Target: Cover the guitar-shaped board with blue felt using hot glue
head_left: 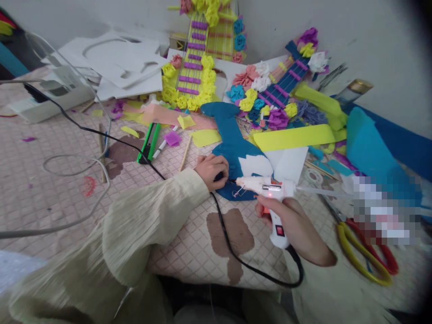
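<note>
My right hand (281, 216) is wrapped round the handle of a white glue gun (258, 184), which has a small red light and a clear glue stick out of its back. The nozzle points left over a blue guitar-shaped piece (232, 135) with a white patch on its body. My left hand (212, 171) rests with curled fingers on the left edge of the blue piece, close to the nozzle. A small black thing shows under those fingers; what they grip is too hidden to tell.
Flower-covered yellow (194, 63) and blue (283, 87) paper guitars stand at the back. A green cutter (149, 143) lies left, scissors (364, 252) right. A white power strip (54, 96) sits far left. Black cable (229, 245) loops along the front.
</note>
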{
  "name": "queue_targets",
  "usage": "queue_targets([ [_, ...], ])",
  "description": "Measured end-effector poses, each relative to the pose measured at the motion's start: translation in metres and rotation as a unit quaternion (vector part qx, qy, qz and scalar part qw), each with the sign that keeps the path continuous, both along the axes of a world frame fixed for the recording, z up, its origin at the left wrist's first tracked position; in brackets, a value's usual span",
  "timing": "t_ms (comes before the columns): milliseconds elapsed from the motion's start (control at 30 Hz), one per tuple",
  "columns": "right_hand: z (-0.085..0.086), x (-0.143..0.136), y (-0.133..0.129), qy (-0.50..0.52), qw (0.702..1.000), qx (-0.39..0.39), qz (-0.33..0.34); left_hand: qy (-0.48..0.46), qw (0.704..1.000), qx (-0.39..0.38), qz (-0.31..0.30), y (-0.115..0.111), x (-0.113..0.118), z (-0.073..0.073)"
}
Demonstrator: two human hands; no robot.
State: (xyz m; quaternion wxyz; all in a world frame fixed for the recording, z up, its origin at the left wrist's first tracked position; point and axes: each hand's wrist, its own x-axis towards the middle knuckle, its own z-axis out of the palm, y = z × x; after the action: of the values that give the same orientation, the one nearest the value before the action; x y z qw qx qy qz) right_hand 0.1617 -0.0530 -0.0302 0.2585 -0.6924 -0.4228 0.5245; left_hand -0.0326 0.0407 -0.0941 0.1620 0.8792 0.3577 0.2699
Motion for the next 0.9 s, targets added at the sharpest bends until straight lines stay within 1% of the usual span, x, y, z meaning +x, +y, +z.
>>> queue_targets([
  [167, 0.0037, 0.0006, 0.0006, -0.021, 1.0, -0.001, 0.012, 0.003, 1.0, -0.011, -0.003, 0.0, -0.0002, 0.0015],
  [433, 0.0048, -0.0032, 0.0001, -0.051, 0.998, 0.008, 0.022, 0.012, 1.0, -0.021, 0.005, -0.0011, 0.0003, 0.0021],
  [900, 0.0099, -0.0087, -0.0006, -0.092, 0.995, 0.011, 0.029, 0.016, 1.0, -0.012, 0.008, -0.002, -0.0001, 0.0026],
])
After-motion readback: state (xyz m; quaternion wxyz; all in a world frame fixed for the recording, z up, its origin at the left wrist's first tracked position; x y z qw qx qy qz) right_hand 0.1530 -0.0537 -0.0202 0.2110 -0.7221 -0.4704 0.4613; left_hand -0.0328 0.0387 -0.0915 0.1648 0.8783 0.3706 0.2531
